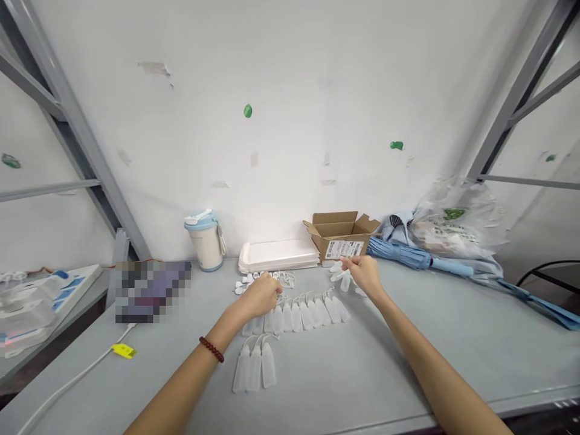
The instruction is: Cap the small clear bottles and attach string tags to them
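My left hand [263, 294], with a dark red bead bracelet [211, 349] on its wrist, is closed above the left end of a row of small translucent white bottles [296, 317]. Whatever its fingers hold is hidden. White ring-like caps [244, 281] lie just behind it. My right hand [366, 275] is pinched at a loose heap of translucent pieces [343, 281]; I cannot make out what is between the fingertips. Nearer to me lie three more bottles [255, 368] side by side, thin curved white strips at their tops.
Behind the hands stand a stack of white trays [281, 254] and an open cardboard box [342, 244]. A white and blue tumbler [205, 241] is at the left, near a blurred-out device [151, 293] with a white cable [77, 380]. Rightward lie a blue umbrella [403, 254] and a plastic bag [457, 223].
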Demonstrator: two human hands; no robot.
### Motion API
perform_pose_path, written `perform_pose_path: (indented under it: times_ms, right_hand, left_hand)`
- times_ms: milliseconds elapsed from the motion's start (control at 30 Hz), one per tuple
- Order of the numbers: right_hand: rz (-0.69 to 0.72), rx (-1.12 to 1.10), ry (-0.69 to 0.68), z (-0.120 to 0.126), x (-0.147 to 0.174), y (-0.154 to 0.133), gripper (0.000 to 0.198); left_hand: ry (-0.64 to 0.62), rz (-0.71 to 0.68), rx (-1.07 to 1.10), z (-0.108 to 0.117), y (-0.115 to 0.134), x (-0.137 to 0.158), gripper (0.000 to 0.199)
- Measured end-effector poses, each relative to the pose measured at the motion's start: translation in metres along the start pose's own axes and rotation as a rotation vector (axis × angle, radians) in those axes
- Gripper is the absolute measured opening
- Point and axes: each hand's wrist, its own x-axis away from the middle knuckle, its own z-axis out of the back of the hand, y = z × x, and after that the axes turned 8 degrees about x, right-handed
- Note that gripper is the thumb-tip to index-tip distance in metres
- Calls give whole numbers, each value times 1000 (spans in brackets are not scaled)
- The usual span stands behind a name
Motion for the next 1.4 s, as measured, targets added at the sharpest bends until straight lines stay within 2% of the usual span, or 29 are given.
perform_pose_path:
  times_ms: [233, 400, 567, 667, 733, 800, 867, 967, 1100, 1267, 1400]
  right_hand:
    - [-24, 73, -20, 5, -6, 9, 38]
    - [-53, 46, 51, 16, -2, 11, 34]
    - [-123, -70, 184, 31, 9, 3, 30]
    - [-88, -61, 243, 36, 17, 4, 28]
    - [-44, -18, 215, 37, 25, 11, 23]
    - [8, 60, 53, 37, 33, 24, 14]
    - [135, 172, -55, 36, 42, 37, 13]
    - [251, 329, -76, 35, 51, 51, 19]
    - [239, 418, -152, 32, 53, 55, 34]
    - [222, 449, -210, 27, 53, 59, 29]
    - [196, 367, -138, 32, 58, 54, 25]
  left_hand:
    - [24, -2, -47, 0, 1, 4, 33]
    - [25, -10, -53, -4, 0, 8, 37]
    - [146, -19, 58, -1, -1, 12, 38]
    - [257, -1, 150, 7, 3, 15, 32]
    - [343, 8, 228, 13, 8, 21, 26]
    - [421, 31, 330, 19, 14, 33, 22]
    - [494, 72, 442, 20, 19, 51, 22]
    - [561, 175, 598, 15, 20, 81, 24]
    - [564, 251, 820, 3, 15, 110, 39]
    - [484, 308, 942, 4, 20, 115, 39]
    - [463, 383, 1080, 1, 27, 112, 38]
